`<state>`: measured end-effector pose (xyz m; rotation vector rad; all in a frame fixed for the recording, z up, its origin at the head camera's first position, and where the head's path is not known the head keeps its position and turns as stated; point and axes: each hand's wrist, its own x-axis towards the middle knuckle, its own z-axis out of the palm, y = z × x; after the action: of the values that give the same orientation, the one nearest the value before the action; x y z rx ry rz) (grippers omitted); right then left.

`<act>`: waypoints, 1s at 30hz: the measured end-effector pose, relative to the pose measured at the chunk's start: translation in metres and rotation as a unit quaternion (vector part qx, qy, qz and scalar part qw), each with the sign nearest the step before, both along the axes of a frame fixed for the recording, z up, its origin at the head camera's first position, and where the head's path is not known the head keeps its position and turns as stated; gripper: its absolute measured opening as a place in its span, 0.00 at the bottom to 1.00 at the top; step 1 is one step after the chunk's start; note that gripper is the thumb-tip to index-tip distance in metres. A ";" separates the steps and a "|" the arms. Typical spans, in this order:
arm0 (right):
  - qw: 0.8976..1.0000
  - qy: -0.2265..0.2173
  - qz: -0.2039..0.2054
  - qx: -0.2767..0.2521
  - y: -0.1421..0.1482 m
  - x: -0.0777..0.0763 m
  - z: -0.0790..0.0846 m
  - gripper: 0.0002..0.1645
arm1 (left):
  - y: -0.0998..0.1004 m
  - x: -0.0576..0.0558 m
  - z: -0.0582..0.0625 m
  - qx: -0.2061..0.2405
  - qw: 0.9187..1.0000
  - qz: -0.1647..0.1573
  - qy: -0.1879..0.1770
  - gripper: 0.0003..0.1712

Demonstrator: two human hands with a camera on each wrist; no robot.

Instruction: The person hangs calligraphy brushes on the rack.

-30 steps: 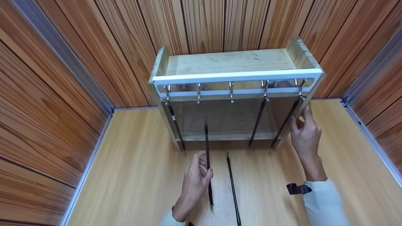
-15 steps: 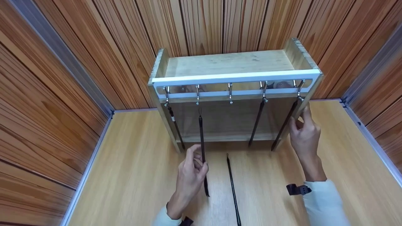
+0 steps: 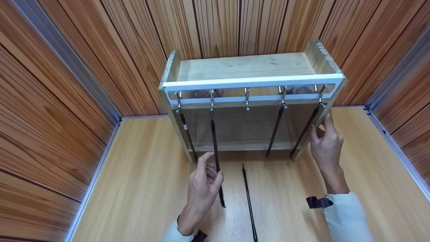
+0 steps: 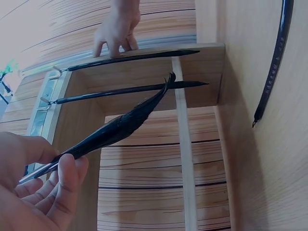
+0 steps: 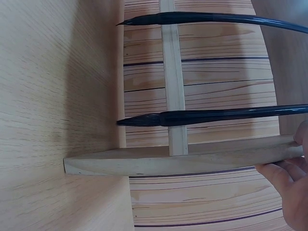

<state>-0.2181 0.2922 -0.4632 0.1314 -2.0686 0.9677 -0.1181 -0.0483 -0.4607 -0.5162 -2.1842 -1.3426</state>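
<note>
My left hand (image 3: 203, 190) pinches a black calligraphy brush (image 3: 215, 143) by its handle, bristles down and loop up. The loop meets the lower end of the second hook (image 3: 212, 99) from the left; whether it is caught there I cannot tell. In the left wrist view, the brush's bristle tip (image 4: 144, 108) looks ragged and bent. With thumb and fingers my right hand (image 3: 326, 148) grips the right side panel of the wooden rack (image 3: 245, 67), and the right wrist view shows this panel (image 5: 192, 163) close up.
One brush (image 3: 188, 134) hangs at the rack's left end, and two more, a brush (image 3: 275, 131) and a brush (image 3: 305, 132), hang at the right. Another brush (image 3: 249, 201) lies on the wooden tabletop (image 3: 141, 188). The middle hook (image 3: 247, 99) bears nothing. Plank walls (image 3: 218, 27) enclose the space.
My left hand has carried its brush up and to the left, from below the rack until the loop meets the second hook. My right hand has stayed on the side panel.
</note>
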 end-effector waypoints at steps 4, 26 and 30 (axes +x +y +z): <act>1.000 0.001 -0.003 0.001 0.000 0.000 0.000 0.38 | 0.000 -0.002 0.002 -0.006 1.000 0.000 -0.005 0.32; 1.000 0.011 0.011 0.000 -0.001 0.002 0.003 0.35 | -0.001 -0.014 0.004 -0.004 1.000 0.000 -0.006 0.30; 1.000 0.001 0.009 -0.005 -0.001 0.003 0.003 0.36 | -0.002 -0.017 0.001 0.001 1.000 -0.001 -0.017 0.30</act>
<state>-0.2152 0.2912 -0.4599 0.1467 -2.0631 0.9882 -0.1353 -0.0503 -0.4592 -0.4993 -2.2097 -1.3642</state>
